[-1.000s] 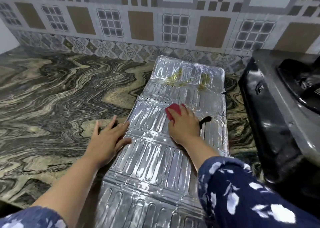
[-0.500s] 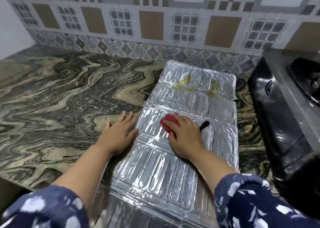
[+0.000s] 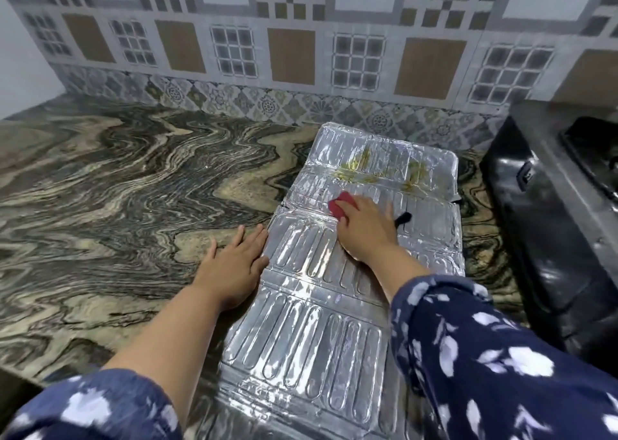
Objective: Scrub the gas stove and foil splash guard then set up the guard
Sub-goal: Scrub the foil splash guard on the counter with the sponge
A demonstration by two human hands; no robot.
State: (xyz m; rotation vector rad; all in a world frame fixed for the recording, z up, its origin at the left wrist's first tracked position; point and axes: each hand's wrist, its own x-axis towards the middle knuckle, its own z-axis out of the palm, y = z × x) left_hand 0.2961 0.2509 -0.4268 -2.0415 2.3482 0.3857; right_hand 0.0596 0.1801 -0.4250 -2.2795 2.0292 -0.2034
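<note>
A: Where's the foil splash guard?

B: Flat on the marbled counter, unfolded, just left of the black gas stove. Yellowish stains mark its far panel.

A: And the hands?

B: The right hand lies on the middle panels, fingers curled over a red scrubber. The left hand rests flat, fingers straight, at the guard's left edge, fingertips touching the foil.
</note>
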